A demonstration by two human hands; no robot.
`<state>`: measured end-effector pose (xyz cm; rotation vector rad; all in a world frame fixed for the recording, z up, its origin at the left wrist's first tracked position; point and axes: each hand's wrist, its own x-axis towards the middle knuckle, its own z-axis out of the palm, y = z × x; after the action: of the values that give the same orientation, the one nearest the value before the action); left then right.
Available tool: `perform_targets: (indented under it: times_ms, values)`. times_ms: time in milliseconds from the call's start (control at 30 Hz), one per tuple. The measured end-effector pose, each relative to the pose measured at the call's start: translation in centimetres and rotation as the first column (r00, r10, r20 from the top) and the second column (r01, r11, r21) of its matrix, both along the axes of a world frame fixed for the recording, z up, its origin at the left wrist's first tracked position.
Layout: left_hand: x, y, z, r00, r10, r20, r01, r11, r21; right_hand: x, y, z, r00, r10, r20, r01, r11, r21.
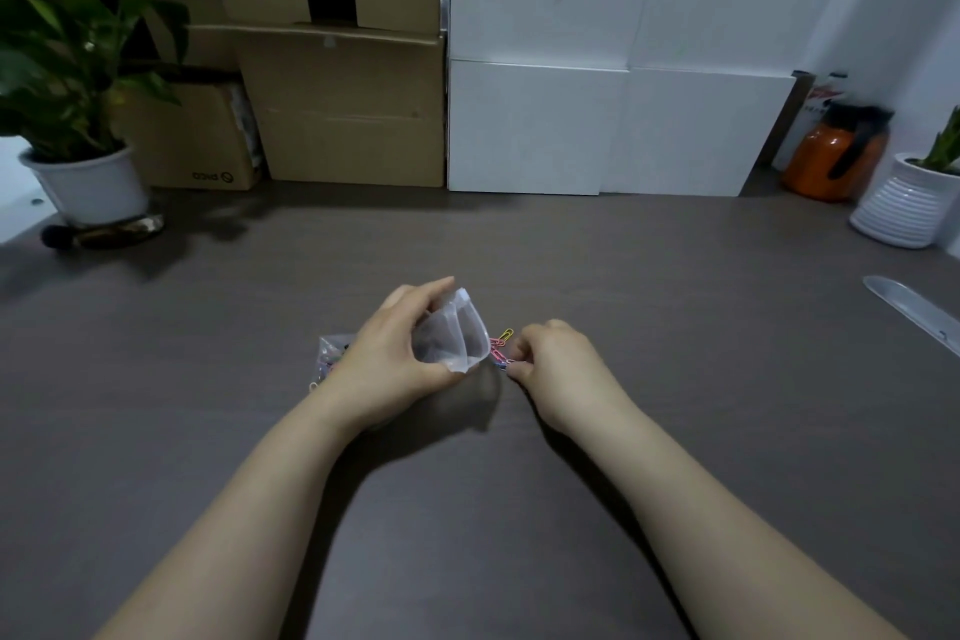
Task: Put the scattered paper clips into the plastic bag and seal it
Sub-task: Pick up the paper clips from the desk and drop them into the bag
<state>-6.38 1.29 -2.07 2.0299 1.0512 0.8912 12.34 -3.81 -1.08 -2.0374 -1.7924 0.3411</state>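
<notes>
Grey-brown wood-grain desk (pixel 675 327) stretches bare on all sides of the hands, with cardboard boxes (pixel 343 104) and white panels (pixel 597 130) along its far edge. The left hand (pixel 395 359) grips a clear plastic bag (pixel 452 333) near the desk's middle, fingers curled round it; its long axis runs left to right, open mouth facing right. Just beside that mouth, the right hand (pixel 550 364) pinches coloured paper clips (pixel 500 348) on the desk.

Head cam, wide-angle, looks fwd/down over desk (pixel 675 327), close.
</notes>
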Motion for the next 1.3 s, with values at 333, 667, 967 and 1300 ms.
perform_targets:
  times_ms: [333,667,967,1300]
  values:
    - [0.2,-0.5,0.3,0.994,-0.052,-0.093,0.054,0.998,0.015,1.6,0.3,1.5,0.986,-0.035,-0.165,0.042,0.998,0.045]
    - [0.8,-0.5,0.2,0.999,-0.027,0.037,0.027,1.000,-0.003,-1.3,-0.8,4.0,0.757,0.145,-0.637,0.026,0.968,0.251]
    - [0.8,-0.9,0.7,0.992,-0.120,0.048,0.123,0.990,-0.067,-3.7,-1.3,4.5,0.967,0.250,-0.041,-0.228,0.931,0.286]
    - [0.4,-1.2,1.6,0.967,0.037,0.251,0.003,0.987,-0.158,2.9,-1.3,3.9,0.994,-0.095,-0.058,0.083,0.979,-0.188]
